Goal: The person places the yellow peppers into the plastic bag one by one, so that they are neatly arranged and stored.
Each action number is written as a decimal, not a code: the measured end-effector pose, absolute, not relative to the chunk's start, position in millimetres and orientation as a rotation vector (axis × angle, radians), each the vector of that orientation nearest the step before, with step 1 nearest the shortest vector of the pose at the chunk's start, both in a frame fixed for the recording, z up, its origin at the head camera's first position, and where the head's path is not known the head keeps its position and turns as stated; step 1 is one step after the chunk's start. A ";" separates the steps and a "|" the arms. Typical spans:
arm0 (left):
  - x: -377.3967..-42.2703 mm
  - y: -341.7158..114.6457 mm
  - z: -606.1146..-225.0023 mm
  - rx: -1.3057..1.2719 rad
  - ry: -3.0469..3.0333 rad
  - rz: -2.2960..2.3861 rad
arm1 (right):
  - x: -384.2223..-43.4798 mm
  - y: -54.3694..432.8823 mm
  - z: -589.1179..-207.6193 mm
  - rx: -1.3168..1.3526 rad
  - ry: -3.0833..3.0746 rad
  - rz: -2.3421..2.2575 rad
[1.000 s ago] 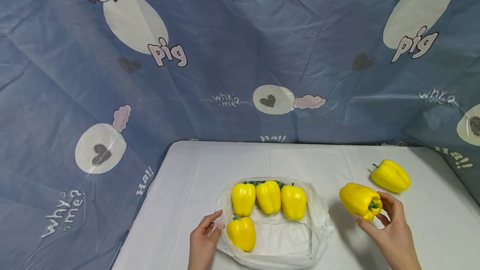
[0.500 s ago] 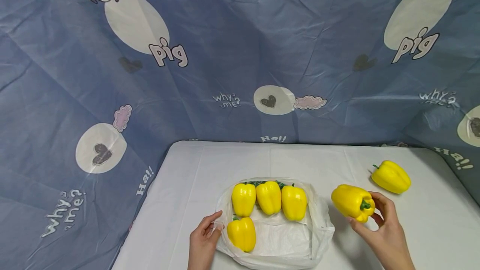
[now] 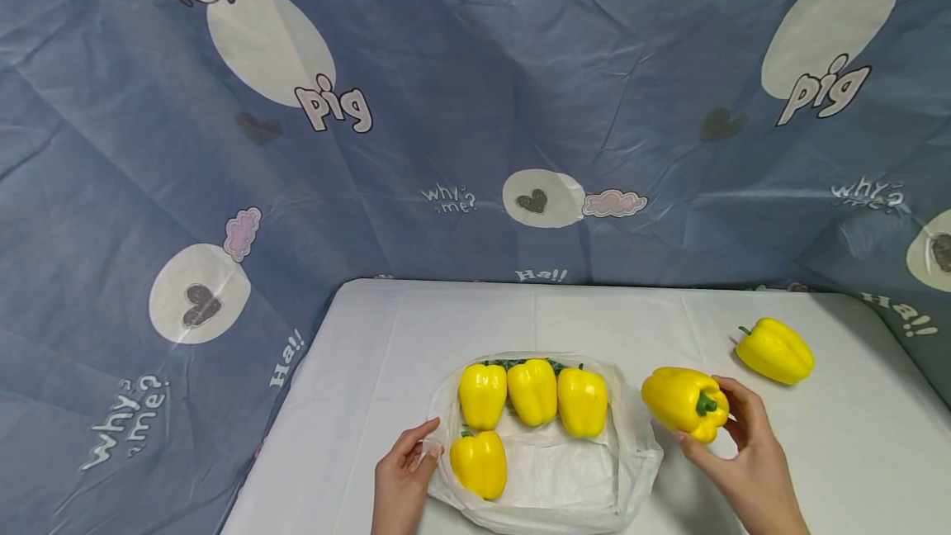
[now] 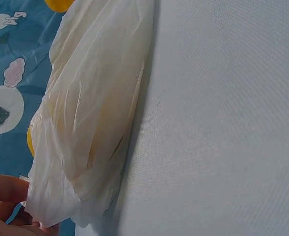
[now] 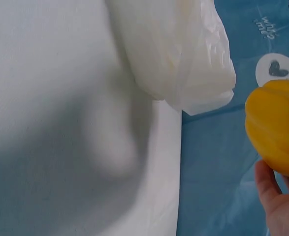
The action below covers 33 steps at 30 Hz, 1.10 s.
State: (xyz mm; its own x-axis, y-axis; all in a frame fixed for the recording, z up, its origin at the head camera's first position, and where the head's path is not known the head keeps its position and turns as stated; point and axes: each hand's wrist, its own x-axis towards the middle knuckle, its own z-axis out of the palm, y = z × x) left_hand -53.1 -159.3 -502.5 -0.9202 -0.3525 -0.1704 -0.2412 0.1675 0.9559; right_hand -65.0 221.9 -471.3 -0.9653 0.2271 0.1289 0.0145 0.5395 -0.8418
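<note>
A white plastic bag (image 3: 553, 473) stands with its mouth wide on the table, several yellow bell peppers (image 3: 532, 392) inside it. Three are lined up along its far side, and one pepper (image 3: 479, 465) lies at the near left. My left hand (image 3: 404, 469) pinches the bag's left rim between thumb and fingers; the left wrist view has the bag's crumpled side (image 4: 90, 113) by those fingers. In my right hand (image 3: 746, 456) is a yellow bell pepper (image 3: 679, 403), held above the table just right of the bag, its green stem facing me. The right wrist view shows that pepper (image 5: 277, 125) too.
Another yellow bell pepper (image 3: 775, 351) lies on its side at the table's back right. The white-covered table (image 3: 357, 370) ends at a blue printed curtain (image 3: 446, 130) behind and to the sides. Something dark green shows behind the far peppers in the bag.
My right hand has moved left with its bell pepper, closer to the bag's right edge. The left hand and the bag have stayed in place.
</note>
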 end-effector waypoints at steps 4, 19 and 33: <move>-52.6 -159.6 -502.5 0.591 -2.333 -1.875 | -63.9 217.8 -469.7 -0.172 -2.538 1.409; -52.0 -160.2 -502.7 0.575 -2.338 -1.868 | -61.8 200.6 -463.6 -0.058 -2.528 1.504; -52.3 -160.2 -503.4 0.567 -2.324 -1.880 | -61.8 188.4 -466.0 0.027 -2.529 1.518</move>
